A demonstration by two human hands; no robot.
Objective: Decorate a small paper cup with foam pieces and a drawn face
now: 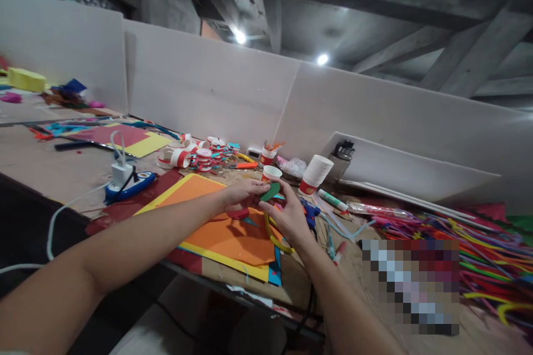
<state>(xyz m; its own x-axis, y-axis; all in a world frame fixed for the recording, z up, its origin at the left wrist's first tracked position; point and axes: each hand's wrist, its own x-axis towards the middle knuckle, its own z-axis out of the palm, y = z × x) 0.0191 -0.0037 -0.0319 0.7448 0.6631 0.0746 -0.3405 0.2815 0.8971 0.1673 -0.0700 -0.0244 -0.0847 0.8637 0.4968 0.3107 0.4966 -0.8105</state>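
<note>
Between both hands is a small green oval piece [270,192], thin like felt or foam sheet. The fingertips of my left hand [245,193] pinch its left edge. My right hand [289,213] has thumb and fingers closed on its right side. Below them lie orange sheets [225,241] on a yellow sheet [197,245], with a blue sheet [275,274] under the corner. A dark pink piece [238,214] rests partly hidden under my left hand. A yellow curved strip [278,241] hangs or lies just beneath my right hand. Behind the hands stands a paper cup [271,172].
A blue glue gun [310,213] lies right of my right hand. Stacked paper cups [318,172] and a dark bottle [342,160] stand behind. Colourful pipe cleaners [441,255] cover the right. A blue power strip [135,187] with cables sits left; red-and-white paper crafts [203,159] stand at the back.
</note>
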